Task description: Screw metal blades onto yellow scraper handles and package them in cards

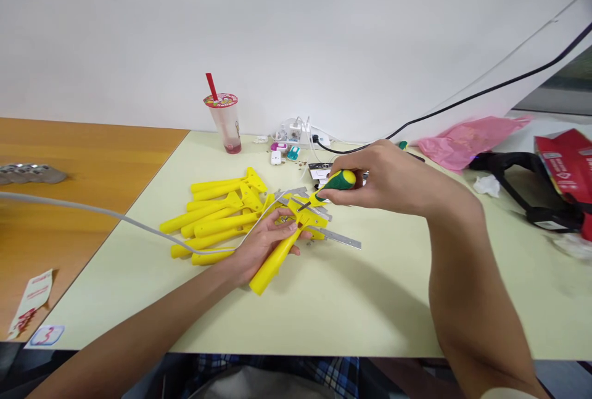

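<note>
My left hand [266,238] is wrapped round a yellow plastic scraper [275,266], its handle slanting down toward the table's front edge. In my right hand [382,174] is a screwdriver [340,181] with a green and yellow handle. Its shaft slants down to the left, and the tip meets the head of the held scraper; the exact contact is too small to make out. Left of my left hand lie several more yellow scrapers [213,217]. Flat metal strips [342,238] stick out to the right from beneath the held head.
A white cable [152,232] crosses over the scrapers and my left wrist. Behind stand a drink cup [226,124] with a red straw and a power strip [296,134]. To the right lie a pink plastic bag [467,140] and a black strap-like object [513,192].
</note>
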The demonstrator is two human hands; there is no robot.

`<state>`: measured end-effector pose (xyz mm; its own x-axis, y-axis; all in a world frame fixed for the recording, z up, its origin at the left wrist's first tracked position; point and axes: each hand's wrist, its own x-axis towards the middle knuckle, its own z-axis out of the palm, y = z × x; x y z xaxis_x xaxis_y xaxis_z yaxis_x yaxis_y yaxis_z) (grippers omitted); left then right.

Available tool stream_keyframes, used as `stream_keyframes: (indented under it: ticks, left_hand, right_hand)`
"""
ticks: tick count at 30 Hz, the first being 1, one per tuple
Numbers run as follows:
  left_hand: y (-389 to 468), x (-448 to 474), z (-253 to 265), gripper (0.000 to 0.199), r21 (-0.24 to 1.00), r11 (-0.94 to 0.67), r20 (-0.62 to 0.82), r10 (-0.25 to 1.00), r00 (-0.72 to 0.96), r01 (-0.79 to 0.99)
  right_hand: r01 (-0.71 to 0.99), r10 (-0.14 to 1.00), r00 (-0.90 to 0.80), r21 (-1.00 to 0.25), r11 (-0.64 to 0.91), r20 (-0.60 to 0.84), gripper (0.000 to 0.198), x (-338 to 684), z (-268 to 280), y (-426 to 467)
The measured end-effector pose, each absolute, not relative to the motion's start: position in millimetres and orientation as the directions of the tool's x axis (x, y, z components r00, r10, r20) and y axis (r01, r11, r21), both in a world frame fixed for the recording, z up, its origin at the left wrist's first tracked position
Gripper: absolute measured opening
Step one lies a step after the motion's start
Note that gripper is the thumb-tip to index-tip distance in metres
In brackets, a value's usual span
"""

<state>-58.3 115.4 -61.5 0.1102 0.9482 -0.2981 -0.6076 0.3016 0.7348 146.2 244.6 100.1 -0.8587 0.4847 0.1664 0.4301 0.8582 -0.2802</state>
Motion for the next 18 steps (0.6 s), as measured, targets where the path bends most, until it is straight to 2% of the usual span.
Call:
stream_keyframes:
  ticks: [3,6,11,13,15,18]
  left_hand:
    - [115.4,-58.5,-62.4,0.042,0.731,0.305,-0.303,0.947,0.111,-0.61]
    - [115.2,-57.6,-61.8,0.044,0.724,0.31,-0.318,0.943,0.101,-0.617]
    - [115.5,-55.0,-58.1,0.043,0.698,0.322,-0.375,0.925,0.057,-0.639]
    - [115.7,-55.2,-56.8,0.043,0.69,0.323,-0.38,0.923,0.057,-0.648]
    - [115.8,-56.1,-56.4,0.042,0.691,0.318,-0.37,0.927,0.06,-0.65]
    - [115.8,-57.3,-57.1,0.039,0.699,0.308,-0.348,0.935,0.07,-0.646]
  right_hand:
    - [0.44,0.5,-0.843,-0.279,0.854,0.199,0.032,141.8,93.4,243.6]
    - [0.354,0.436,-0.867,-0.318,0.879,0.24,0.026,138.4,87.2,242.1]
    - [0.202,0.327,-0.918,-0.446,0.872,0.224,0.029,134.1,83.4,239.6]
    - [0.174,0.316,-0.918,-0.471,0.865,0.242,0.021,130.0,83.8,238.7]
    - [0.159,0.315,-0.907,-0.465,0.871,0.279,0.012,124.4,83.1,238.0]
    - [0.153,0.311,-0.89,-0.424,0.893,0.333,0.014,116.2,78.3,237.0]
